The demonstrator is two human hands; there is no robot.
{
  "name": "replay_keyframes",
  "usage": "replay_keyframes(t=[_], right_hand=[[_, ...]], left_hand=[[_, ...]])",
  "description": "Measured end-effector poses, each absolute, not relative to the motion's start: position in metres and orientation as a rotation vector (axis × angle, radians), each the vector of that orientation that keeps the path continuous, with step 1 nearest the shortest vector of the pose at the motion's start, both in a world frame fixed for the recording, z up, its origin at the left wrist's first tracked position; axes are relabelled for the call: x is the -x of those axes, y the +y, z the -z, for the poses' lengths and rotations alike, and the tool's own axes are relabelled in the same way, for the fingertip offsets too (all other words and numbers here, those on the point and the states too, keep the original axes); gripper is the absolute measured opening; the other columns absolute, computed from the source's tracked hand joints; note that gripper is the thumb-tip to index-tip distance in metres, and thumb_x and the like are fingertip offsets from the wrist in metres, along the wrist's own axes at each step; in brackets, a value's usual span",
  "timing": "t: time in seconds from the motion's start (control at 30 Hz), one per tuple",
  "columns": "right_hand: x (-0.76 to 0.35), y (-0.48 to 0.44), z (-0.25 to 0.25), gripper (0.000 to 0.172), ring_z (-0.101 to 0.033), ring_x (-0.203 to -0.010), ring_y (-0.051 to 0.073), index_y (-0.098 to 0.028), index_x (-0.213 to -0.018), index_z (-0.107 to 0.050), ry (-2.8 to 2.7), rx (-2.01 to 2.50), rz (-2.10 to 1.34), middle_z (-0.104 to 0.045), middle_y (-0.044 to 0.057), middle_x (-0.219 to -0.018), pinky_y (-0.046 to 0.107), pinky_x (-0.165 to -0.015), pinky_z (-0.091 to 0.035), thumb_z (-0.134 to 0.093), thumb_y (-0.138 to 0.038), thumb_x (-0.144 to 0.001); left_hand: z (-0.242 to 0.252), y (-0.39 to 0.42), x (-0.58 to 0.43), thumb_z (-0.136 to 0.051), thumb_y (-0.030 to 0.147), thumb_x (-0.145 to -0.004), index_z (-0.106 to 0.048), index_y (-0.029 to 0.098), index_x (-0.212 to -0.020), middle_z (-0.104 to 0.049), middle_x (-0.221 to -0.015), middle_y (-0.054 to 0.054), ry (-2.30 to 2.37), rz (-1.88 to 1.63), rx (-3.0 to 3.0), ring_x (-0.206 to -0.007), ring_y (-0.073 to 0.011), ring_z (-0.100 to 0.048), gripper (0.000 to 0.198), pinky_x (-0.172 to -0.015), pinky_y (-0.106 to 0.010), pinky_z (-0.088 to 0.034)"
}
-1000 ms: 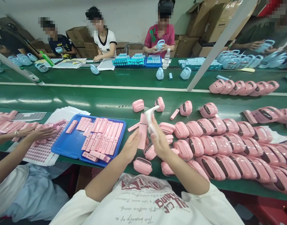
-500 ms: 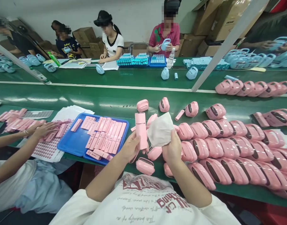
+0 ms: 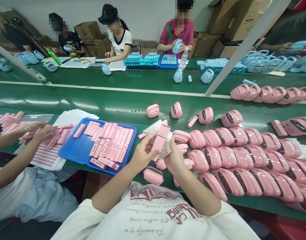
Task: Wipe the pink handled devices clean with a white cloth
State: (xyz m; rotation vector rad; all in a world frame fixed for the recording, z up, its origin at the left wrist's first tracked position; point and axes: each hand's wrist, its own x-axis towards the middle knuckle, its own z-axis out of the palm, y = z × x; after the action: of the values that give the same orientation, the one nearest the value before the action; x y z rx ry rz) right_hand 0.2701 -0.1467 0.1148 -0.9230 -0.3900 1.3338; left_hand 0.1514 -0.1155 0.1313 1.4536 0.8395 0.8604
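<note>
My left hand (image 3: 144,150) grips a pink rectangular plastic piece (image 3: 161,137), tilted so its top leans right. In my right hand (image 3: 175,160) is a white cloth (image 3: 165,150), bunched against the piece's right side, with part of it showing behind the piece. Below my hands lies a pink rounded housing (image 3: 153,175) on the green table. More pink housings (image 3: 198,140) stand in rows just right of my right hand. To the left of my left hand, a blue tray (image 3: 75,143) holds many similar pink pieces.
A neighbour's hands (image 3: 44,133) handle pink pieces over printed sheets (image 3: 42,158) at left. Several pink housings (image 3: 153,111) sit spaced out beyond my hands. Across the green table (image 3: 105,100), people work with blue housings (image 3: 178,76). A slanted white post (image 3: 225,63) rises at right.
The pink piece has gone from upright to tilted right. My right hand has brought the cloth against it, and the cloth is now bunched instead of spread. The neighbour's hands shifted slightly left.
</note>
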Motion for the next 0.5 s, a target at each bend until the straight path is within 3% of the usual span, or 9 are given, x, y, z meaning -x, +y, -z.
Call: replay_keyframes(t=[0.13, 0.27, 0.4, 0.5], right_hand=[[-0.266, -0.156, -0.108, 0.061, -0.064, -0.11, 0.026, -0.021, -0.119, -0.062, -0.749, 0.991, -1.238, -0.068, 0.009, -0.121, 0.042, -0.095, -0.054, -0.057, -0.067, -0.078], [-0.268, -0.159, -0.107, 0.043, -0.066, -0.102, 0.023, -0.021, -0.114, -0.063, -1.035, 1.054, -1.098, -0.071, 0.007, -0.11, 0.04, -0.094, -0.053, -0.064, -0.049, -0.081], [-0.294, -0.141, -0.115, 0.04, -0.067, -0.094, 0.023, -0.021, -0.111, -0.064, -0.914, 1.092, -1.017, -0.072, 0.004, -0.103, 0.039, -0.087, -0.054, -0.066, -0.045, -0.079], [-0.339, -0.108, -0.115, 0.042, -0.066, -0.092, 0.023, -0.019, -0.111, -0.065, -0.818, 1.231, -0.843, -0.072, 0.005, -0.099, 0.037, -0.084, -0.053, -0.065, -0.047, -0.079]], left_hand=[[-0.13, -0.114, -0.151, -0.05, 0.053, -0.089, -0.06, 0.018, -0.126, -0.068, -0.108, -0.01, 0.921, -0.936, -1.631, -0.094, -0.0227, -0.063, 0.052, -0.084, -0.03, -0.049], [-0.129, -0.111, -0.147, -0.044, 0.048, -0.093, -0.067, 0.02, -0.117, -0.071, -0.087, -0.007, 1.068, -0.847, -1.839, -0.078, -0.0214, -0.065, 0.044, -0.074, -0.029, -0.047], [-0.115, -0.084, -0.148, -0.044, 0.05, -0.092, -0.056, 0.018, -0.131, -0.064, -0.068, -0.002, 0.984, -0.776, -1.813, -0.059, -0.0166, -0.058, 0.052, -0.063, -0.027, -0.046], [-0.09, -0.036, -0.154, -0.039, 0.044, -0.094, -0.052, 0.016, -0.132, -0.064, -0.078, -0.003, 1.105, -0.687, -1.814, -0.064, -0.0154, -0.06, 0.049, -0.066, -0.027, -0.049]])
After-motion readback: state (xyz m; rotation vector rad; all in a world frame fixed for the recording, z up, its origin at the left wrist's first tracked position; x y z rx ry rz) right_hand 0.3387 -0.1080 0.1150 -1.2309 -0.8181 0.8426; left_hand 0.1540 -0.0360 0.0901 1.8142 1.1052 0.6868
